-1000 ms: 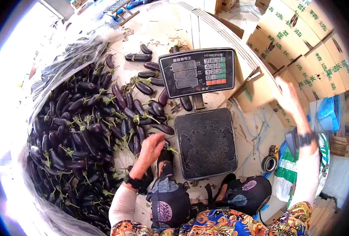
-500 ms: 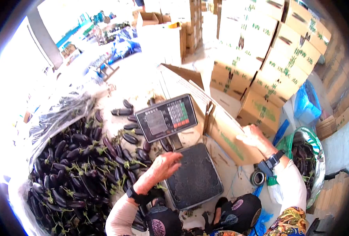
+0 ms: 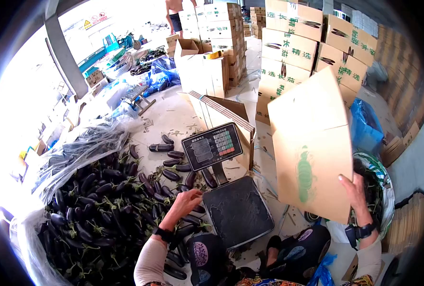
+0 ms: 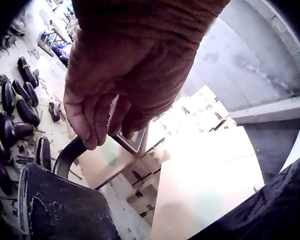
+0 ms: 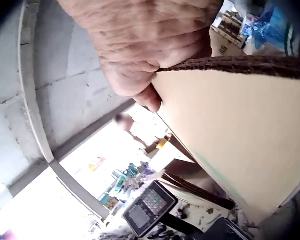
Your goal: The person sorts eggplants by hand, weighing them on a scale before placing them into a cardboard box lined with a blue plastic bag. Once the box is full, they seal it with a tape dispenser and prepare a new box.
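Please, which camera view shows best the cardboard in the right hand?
The head view: the cardboard appears nearly whole, its green print clear and the right hand at its edge. The left wrist view shows it pale, its print faint, its bottom cut off. The right wrist view shows it closely, but cropped.

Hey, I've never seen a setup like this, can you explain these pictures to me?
There's no robot here, just a person's bare left hand and right hand. The wide picture is taken from the person's head; the other two are taken from each wrist. On the left lies a big heap of eggplants edged by clear plastic. On the pale floor stands a black scale, with loose eggplants near it. The right hand's grip holds the edge of a flat cardboard piece with a green print. The left hand is beside the scale, and its grip looks empty. Farther back stand stacks of printed boxes.
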A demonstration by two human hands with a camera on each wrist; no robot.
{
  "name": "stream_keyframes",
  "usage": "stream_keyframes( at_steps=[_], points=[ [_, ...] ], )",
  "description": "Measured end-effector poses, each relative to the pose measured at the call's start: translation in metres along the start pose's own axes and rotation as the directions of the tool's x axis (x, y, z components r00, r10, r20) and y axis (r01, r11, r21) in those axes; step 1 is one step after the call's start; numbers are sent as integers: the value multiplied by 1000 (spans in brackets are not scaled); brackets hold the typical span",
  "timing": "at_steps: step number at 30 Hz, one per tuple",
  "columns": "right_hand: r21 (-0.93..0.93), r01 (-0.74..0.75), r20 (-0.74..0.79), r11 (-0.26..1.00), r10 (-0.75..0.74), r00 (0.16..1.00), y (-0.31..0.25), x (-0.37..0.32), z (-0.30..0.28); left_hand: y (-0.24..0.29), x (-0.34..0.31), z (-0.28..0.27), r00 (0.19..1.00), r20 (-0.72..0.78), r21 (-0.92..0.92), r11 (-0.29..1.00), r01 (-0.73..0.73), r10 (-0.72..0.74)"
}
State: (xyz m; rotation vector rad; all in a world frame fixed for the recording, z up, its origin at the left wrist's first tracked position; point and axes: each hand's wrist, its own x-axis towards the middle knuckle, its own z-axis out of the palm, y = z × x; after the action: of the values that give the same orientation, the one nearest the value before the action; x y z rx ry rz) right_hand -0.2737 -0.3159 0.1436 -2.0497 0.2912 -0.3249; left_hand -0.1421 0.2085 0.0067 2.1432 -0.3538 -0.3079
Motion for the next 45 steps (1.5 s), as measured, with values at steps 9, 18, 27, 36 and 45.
stream_keyframes(
  at_steps=[9,18,27,36,45],
  points=[
    [-81,69,63,994,-64,996,-122,-129,-2,29,29,9,969,61,51,969,-244,240],
    [-313,284,387,906,-151,910,-71,-145,83,70,-5,-11,992,46,-284,954,-98,116],
    [-284,449,640,847,-181,746,-57,-125,163,103,-7,-20,991,-125,-400,911,-98,52],
    [-17,54,833,998,-16,552,-51,-104,166,91,-3,-6,991,-136,-473,880,-51,-16],
    [-338,399,424,853,-240,873,-14,-24,126,92,0,-32,980,-197,-243,967,-79,31]
  ],
)
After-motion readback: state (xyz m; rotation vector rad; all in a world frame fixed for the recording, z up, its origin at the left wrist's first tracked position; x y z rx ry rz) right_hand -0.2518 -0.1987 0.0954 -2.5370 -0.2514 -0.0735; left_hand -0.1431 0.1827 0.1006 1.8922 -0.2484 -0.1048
